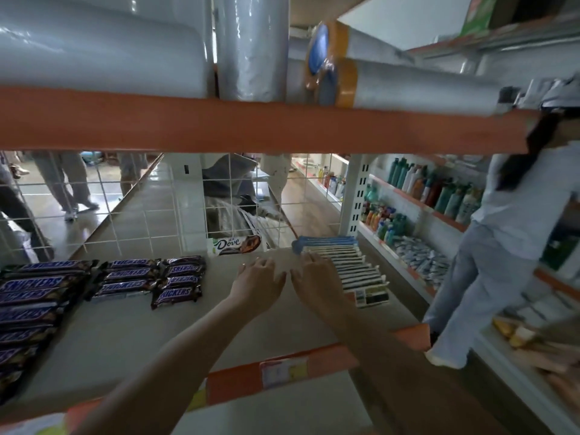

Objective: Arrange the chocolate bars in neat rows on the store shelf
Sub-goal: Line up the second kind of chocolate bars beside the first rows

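A pale grey store shelf (pixel 131 324) with an orange front edge is seen from above, backed by a white wire grid (pixel 125 199) through which a tiled floor and the legs of passers-by can be made out. Overhead, a second orange-edged shelf (pixel 251 124) is loaded with plastic-wrapped rolls (pixel 248 45). To the right, an aisle of bottles (pixel 439 189) is faced by a person in a light top and jeans (pixel 502 240). Both hands are extended over the middle of the shelf with fingers loosely spread, nothing being gripped. The left hand (pixel 257 285) is held above bare shelf, just in front of a Dove chocolate bar (pixel 237 245) standing against the grid. The right hand (pixel 314 282) is placed just beside a row of white-wrapped chocolate bars (pixel 351 271) standing on edge, its fingertips at or near the row's left side; contact cannot be confirmed. Snickers bars (pixel 150 279) are laid flat in stacked columns well to the left of the hands.
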A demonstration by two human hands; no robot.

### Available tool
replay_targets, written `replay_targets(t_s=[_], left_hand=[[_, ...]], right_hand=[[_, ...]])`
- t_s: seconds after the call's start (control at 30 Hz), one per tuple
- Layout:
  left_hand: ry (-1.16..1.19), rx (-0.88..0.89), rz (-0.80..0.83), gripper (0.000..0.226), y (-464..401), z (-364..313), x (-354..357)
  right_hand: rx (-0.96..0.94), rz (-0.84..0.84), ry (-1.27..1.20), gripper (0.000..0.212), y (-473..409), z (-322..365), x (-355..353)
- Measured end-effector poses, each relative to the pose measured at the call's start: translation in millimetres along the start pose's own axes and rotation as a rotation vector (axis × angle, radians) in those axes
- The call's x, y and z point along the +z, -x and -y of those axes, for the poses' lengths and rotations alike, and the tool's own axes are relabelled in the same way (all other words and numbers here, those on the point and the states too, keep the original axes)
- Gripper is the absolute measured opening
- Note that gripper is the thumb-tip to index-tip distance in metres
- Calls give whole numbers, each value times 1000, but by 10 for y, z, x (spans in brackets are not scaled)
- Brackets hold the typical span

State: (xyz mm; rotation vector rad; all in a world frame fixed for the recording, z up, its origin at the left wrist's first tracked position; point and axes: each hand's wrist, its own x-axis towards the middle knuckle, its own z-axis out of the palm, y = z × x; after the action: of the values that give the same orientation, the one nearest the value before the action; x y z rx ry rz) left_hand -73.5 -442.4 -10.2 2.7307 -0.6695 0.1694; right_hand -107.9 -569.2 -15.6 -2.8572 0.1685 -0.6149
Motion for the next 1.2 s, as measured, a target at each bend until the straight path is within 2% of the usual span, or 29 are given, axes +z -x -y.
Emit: replay_targets(t_s=[0.13, 0.3, 0.47, 0.67, 0.93, 1.07, 1.2], left_hand=[[-24, 3, 4, 50, 46, -221, 9], [-53, 31, -10, 45, 119, -540, 123], [-32, 72, -27, 44, 214, -789, 224], [-10, 54, -45, 42, 243, -773, 203], [-46, -31, -50, 44, 193, -626, 247], [-38, -30, -44, 45, 184, -631, 290], [-18, -30, -54, 46, 183, -640, 301]], right_hand=[[-1, 14, 11, 46, 100, -178, -155], [30, 0, 30, 41, 282, -522, -291], [-19, 109, 16, 37, 386, -899, -414], [-108, 206, 48, 46, 425, -1159, -496], [-204, 180, 175, 41, 415, -1250, -488], [-201, 145, 161, 39, 413, -1274, -460], [-206, 181, 102, 35, 358, -1327, -432]])
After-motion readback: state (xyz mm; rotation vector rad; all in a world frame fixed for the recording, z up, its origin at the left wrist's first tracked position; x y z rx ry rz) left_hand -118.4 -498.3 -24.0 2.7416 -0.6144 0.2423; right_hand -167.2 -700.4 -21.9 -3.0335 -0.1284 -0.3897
